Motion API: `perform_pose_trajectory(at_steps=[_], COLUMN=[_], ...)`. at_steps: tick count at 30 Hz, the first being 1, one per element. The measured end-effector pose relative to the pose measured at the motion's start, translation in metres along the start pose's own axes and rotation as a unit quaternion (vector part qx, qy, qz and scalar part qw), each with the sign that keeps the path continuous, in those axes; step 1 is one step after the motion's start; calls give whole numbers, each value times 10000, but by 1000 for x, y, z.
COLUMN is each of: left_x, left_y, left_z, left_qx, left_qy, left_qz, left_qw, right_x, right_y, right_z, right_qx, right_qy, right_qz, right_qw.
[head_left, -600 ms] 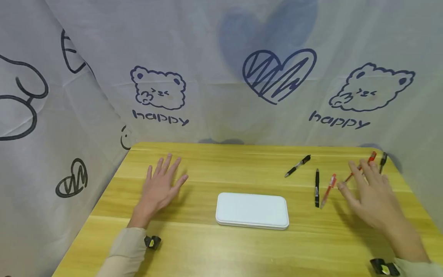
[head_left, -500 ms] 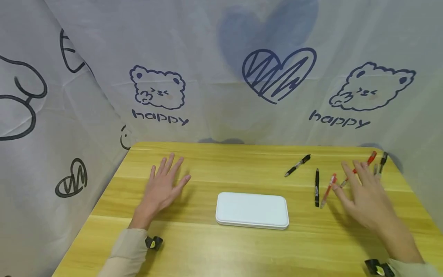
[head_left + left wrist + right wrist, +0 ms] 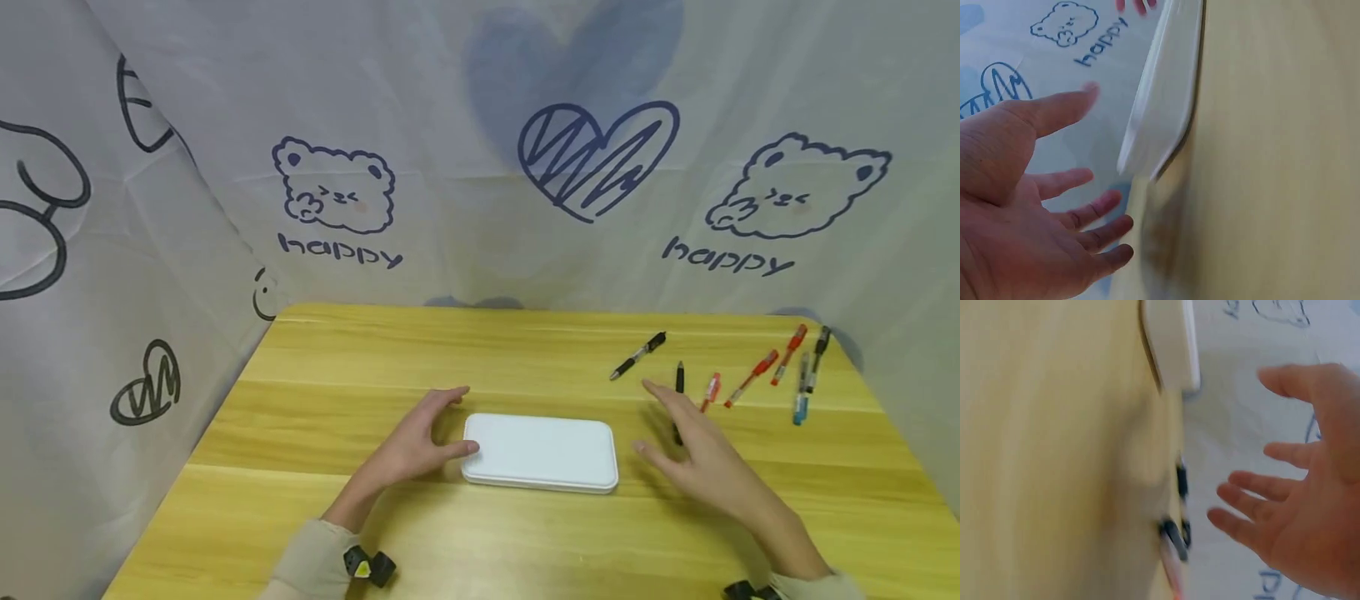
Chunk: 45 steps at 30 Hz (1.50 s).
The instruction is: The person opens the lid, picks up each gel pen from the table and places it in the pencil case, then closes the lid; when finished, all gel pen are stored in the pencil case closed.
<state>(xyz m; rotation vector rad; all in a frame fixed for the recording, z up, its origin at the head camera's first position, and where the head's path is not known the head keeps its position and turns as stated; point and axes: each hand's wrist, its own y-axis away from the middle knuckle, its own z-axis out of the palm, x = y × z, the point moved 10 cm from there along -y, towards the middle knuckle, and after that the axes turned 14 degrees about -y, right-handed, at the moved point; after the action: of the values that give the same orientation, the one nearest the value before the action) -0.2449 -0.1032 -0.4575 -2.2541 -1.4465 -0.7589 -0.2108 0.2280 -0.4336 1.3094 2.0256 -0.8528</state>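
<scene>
A closed white flat case with rounded corners [image 3: 540, 454] lies on the wooden table. My left hand [image 3: 412, 442] is at its left end, thumb overlapping the edge in the head view; the left wrist view shows a gap between the fingers [image 3: 1107, 259] and the case [image 3: 1169, 81]. My right hand [image 3: 708, 462] hovers to the right of the case, fingers spread and holding nothing. It partly hides a black pen [image 3: 680, 379] and a red pen [image 3: 711, 390]. In the right wrist view the case [image 3: 1172, 347] stands apart from my right hand [image 3: 1310, 500].
Another black pen [image 3: 637, 357] lies behind the case to the right. Further right are two red pens [image 3: 752, 378], a black pen [image 3: 818, 360] and a clear pen with a blue end [image 3: 802, 392]. A printed white cloth [image 3: 465, 217] hangs behind the table [image 3: 337, 333].
Both hands have moved inward toward the case, the left one rightward and the right one leftward from over the pens. More pens at the right are now uncovered. The case stays put.
</scene>
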Motion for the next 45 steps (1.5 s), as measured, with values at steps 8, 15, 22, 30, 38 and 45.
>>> perform_pose_trajectory(at_steps=[8,15,22,30,38,45], left_x=[16,33,31,28,30,27], left_y=[5,3,7,8,4,2], left_z=[40,51,51,46,47,46], left_qx=[-198,44,564,990,1179,1207], left_qy=[-411,-781,-598,-625,-664,-593], left_qz=[205,-30,-281,-332,-256,-298], left_qw=[9988,9969,9962,9926,9905,9905], right_x=[-15,-22,-34,-40,-43,-32], right_y=[-6,-11,-8,-14,-26,-31], right_z=[52,67,72,79,78,68], right_qx=[-749,-819,-424,-614,-1039,-1046], right_qy=[-420,-111,82,360,654,165], right_qz=[-492,-663,-933,-679,-527,-285], right_qw=[9951,9944,9947,9951,9910,9940])
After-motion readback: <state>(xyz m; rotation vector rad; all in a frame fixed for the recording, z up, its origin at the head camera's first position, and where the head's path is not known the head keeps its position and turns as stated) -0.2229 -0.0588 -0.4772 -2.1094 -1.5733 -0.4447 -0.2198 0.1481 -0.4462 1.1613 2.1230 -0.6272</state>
